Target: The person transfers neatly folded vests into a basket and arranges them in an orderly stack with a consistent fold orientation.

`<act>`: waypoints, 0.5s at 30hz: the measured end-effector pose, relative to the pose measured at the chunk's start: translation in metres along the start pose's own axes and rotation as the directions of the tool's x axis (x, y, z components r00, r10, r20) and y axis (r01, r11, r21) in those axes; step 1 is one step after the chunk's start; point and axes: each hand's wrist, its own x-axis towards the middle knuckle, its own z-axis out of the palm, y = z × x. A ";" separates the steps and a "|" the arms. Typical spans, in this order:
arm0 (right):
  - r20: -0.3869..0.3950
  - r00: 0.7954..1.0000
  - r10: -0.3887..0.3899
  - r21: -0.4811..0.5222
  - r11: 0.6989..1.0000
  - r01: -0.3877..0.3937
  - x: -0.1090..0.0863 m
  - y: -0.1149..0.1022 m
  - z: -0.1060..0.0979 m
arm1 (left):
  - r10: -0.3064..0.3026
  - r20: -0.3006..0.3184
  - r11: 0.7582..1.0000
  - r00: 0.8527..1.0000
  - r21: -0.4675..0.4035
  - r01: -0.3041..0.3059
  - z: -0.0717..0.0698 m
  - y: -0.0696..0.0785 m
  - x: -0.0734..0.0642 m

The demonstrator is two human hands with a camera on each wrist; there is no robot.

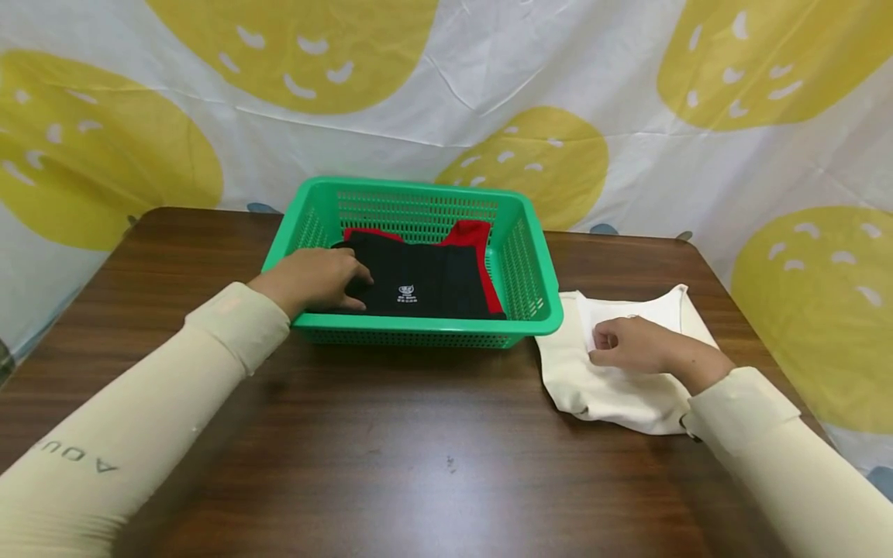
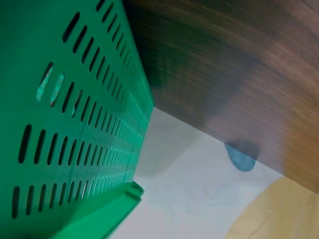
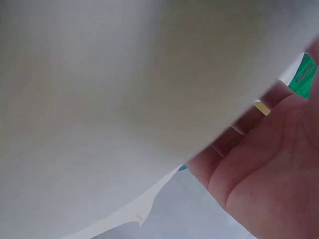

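showing left hand (image 1: pixel 317 279) relaxed over black cloth (image 1: pixel 439 271) in basket (image 1: pixel 446 325), right hand (image 1: pixel 638 345) curled at cream cloth (image 1: pixel 617 395); cannot tell if gripping it.

Print (image 1: pixel 407 294) on blk cloth (image 1: pixel 446 271): illeg.

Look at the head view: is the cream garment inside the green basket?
No, the cream garment is outside the green basket, on its right.

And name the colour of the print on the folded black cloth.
White print, clearest in the head view.
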 end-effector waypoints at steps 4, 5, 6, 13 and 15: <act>0.006 1.000 -0.010 -0.017 1.000 0.010 0.000 -0.002 0.001 | 0.001 0.001 1.000 1.000 -0.001 -0.001 0.000 0.000 0.000; 0.006 1.000 -0.010 -0.025 1.000 0.010 0.000 -0.002 0.001 | 0.001 0.001 1.000 1.000 -0.001 -0.001 0.000 0.000 0.000; 0.006 1.000 -0.010 -0.032 0.999 0.010 0.000 -0.003 0.001 | -0.001 0.002 1.000 1.000 0.000 0.001 0.000 0.000 0.000; 0.039 0.999 0.023 -0.041 0.999 -0.022 0.003 -0.007 0.004 | -0.004 0.005 1.000 1.000 -0.006 0.004 0.000 0.000 0.000; 0.047 0.998 0.042 -0.051 0.998 -0.040 0.005 -0.008 0.003 | -0.005 0.005 1.000 1.000 -0.004 0.005 0.001 0.000 0.000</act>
